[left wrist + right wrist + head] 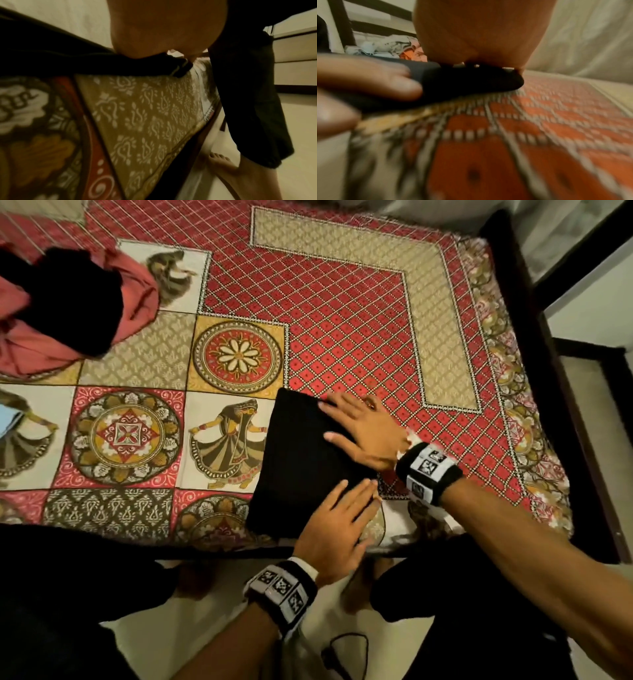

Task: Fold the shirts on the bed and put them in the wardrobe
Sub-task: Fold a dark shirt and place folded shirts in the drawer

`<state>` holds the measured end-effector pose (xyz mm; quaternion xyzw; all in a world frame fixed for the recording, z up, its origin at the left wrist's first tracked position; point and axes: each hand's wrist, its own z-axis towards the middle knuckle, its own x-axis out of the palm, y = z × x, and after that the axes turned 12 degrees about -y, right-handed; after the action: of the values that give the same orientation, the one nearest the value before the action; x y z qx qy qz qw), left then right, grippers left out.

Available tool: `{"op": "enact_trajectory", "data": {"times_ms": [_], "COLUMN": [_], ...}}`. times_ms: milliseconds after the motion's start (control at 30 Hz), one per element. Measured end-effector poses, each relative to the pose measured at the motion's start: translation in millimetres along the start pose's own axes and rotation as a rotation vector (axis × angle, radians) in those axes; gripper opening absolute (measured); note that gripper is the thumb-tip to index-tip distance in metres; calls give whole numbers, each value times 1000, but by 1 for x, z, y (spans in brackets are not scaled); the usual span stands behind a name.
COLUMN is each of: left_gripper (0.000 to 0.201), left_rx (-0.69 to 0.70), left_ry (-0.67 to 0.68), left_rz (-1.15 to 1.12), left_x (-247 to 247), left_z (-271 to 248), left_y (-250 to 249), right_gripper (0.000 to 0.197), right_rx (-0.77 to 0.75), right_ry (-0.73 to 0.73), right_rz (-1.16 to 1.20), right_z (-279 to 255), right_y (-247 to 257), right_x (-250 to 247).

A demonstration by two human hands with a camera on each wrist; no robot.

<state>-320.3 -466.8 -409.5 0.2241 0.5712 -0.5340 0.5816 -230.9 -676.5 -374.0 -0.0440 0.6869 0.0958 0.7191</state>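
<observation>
A folded black shirt [301, 467] lies as a neat rectangle near the front edge of the bed [445, 313]. My right hand [356, 426] lies flat on its far right part, fingers spread and straight. My left hand [342, 508] presses flat on its near right corner, fingers together. The left wrist view has the palm [163, 27] on the black shirt [51, 54]. From the right wrist, the palm [479, 27] rests on the shirt's folded edge [462, 81], with the left hand's fingers [371, 78] blurred beside it. A crumpled black shirt [72, 299] lies on a salmon shirt [137, 292] at the far left.
The patterned bedsheet [130, 436] covers the whole bed. A dark bed frame [565, 392] runs along the right side. My legs in black trousers [248, 94] and a bare foot [221, 162] stand on the pale floor at the bed's edge. Mixed clothes [385, 47] lie in the background.
</observation>
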Motion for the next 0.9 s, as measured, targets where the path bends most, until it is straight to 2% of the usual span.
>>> {"op": "enact_trajectory", "data": {"times_ms": [100, 167, 233, 300, 367, 433, 467, 533, 600, 633, 733, 833, 900], "left_gripper": [72, 71, 66, 53, 40, 32, 30, 41, 64, 72, 79, 81, 81], "left_rx": [38, 11, 11, 10, -80, -246, -321, -427, -523, -572, -717, -727, -729], "left_ry": [53, 48, -4, -126, -384, -630, -649, -493, -317, -273, -167, -150, -170], "left_rz": [72, 89, -18, -240, -366, -291, -221, -54, 89, 148, 221, 220, 137], "left_x": [5, 5, 2, -14, -40, -62, -66, -56, -34, -25, -14, -17, -24], "left_z": [-4, -5, -4, -3, 0, 3, 4, 0, -9, -12, -15, -19, -23], "left_y": [-3, -6, -10, -10, 5, 28, 39, 51, 48, 42, 29, 22, 21], "right_gripper": [65, 65, 68, 69, 68, 67, 68, 74, 74, 74, 84, 92, 91], "right_rx": [65, 98, 112, 146, 94, -48, -124, -222, -204, -173, -27, 62, 92], "right_ry": [22, 43, 67, 15, -92, -130, -93, 19, 58, 58, 72, 98, 122], "right_rz": [-16, 4, 18, 48, 63, 35, 12, -21, -12, -10, 33, 54, 77], "right_z": [-19, -14, -10, -7, -1, 8, 14, 25, 34, 37, 45, 51, 52], "right_y": [3, 3, 7, 15, 33, 53, 60, 61, 50, 46, 41, 41, 43], "right_x": [24, 25, 15, 4, -5, -6, -2, 9, 20, 23, 29, 27, 14]}}
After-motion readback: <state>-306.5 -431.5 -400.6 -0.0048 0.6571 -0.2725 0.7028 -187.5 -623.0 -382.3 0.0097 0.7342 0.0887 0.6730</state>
